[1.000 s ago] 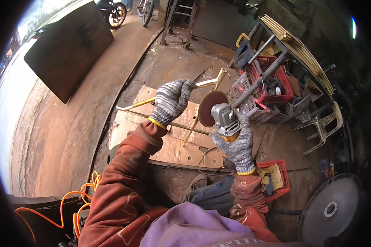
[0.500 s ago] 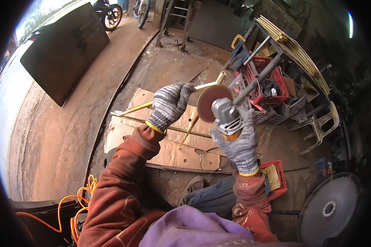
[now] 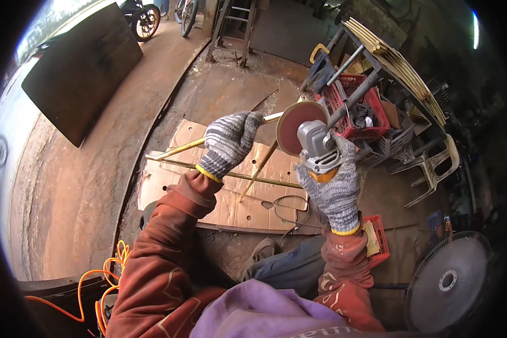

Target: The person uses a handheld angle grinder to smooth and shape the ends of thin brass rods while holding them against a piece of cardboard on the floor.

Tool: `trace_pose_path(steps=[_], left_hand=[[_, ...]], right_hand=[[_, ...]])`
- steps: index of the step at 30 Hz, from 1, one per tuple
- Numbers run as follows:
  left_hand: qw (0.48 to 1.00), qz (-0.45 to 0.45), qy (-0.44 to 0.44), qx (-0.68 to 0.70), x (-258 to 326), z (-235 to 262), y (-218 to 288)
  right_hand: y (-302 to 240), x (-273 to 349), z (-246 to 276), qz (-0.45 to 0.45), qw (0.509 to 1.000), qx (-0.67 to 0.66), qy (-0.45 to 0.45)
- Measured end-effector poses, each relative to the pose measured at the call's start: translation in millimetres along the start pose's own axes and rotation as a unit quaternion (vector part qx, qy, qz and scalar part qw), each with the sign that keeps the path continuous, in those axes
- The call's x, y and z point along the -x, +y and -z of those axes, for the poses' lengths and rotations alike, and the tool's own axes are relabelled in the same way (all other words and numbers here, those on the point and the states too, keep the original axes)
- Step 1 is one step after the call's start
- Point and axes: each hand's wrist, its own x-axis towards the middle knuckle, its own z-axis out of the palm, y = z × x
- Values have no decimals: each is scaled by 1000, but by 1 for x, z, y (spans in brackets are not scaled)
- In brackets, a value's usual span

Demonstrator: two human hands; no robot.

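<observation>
My left hand (image 3: 230, 141), in a grey-and-white striped knit glove with a yellow cuff, is closed around a brass-coloured metal bar (image 3: 186, 147). This bar belongs to a frame of thin bars joined at an angle on the left. My right hand (image 3: 333, 188), gloved alike, grips an angle grinder (image 3: 316, 141) with a grey metal head and a yellow-orange part. Its round reddish-brown disc (image 3: 298, 127) overlaps the bar's right end and hides the far corner of the frame. Whether disc and metal touch, I cannot tell. Another bar (image 3: 259, 170) slants down from behind the disc.
Flattened cardboard (image 3: 219, 207) lies beneath the frame. On the right are a rack with brass-coloured bars (image 3: 372, 39), red crates (image 3: 372, 104), a plastic chair (image 3: 434, 169) and a fan (image 3: 448, 280). An orange cable (image 3: 84, 276) coils at lower left; a dark sheet (image 3: 84, 73) stands upper left.
My right hand has moved the grinder slightly up and to the right, so its disc now covers the frame's far corner. My left hand keeps its hold on the bar. The view has shifted slightly.
</observation>
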Motion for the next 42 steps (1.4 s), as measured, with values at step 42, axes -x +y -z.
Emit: trace_pose_path(steps=[42], left_hand=[[919, 144, -174, 323, -1, 24, -4]], right_hand=[[-6, 2, -4, -14, 998, 50, -29]])
